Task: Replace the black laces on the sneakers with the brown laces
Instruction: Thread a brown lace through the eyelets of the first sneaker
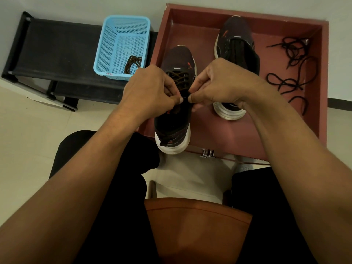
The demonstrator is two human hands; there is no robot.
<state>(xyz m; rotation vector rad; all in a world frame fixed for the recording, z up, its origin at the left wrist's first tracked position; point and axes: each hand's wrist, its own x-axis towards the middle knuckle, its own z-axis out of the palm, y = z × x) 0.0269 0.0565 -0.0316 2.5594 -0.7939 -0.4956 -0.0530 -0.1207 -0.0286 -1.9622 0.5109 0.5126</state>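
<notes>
Nearest: brown chair seat [196, 225], black trouser legs either side, pale tiled floor beneath. Further out, both bare forearms reaching forward to the near sneaker [173, 126], heel toward the wearer of the camera, white sole overhanging the front edge of a red tray [247, 130]. Left hand [150, 90] with fingers curled, thumb pressed to forefinger, pinching at the top end of the brown lace [180, 79]. Right hand [219, 82] likewise curled, pinching the same lace from the other side, thumb tips nearly touching above the tongue. Pinched ends mostly hidden by the fingers. Beyond the knuckles, brown lace criss-crossed through the eyelets. Behind the right hand, second sneaker [236, 44] standing in the tray, toe away, lacing too dark to tell. Right of it in the tray, loose black laces [293, 69] in a tangle, well apart from both shoes. Left of the tray, blue mesh basket [122, 46] on a black rack [57, 50], coiled brown lace [133, 63] in its near right corner. White wall at the back.
</notes>
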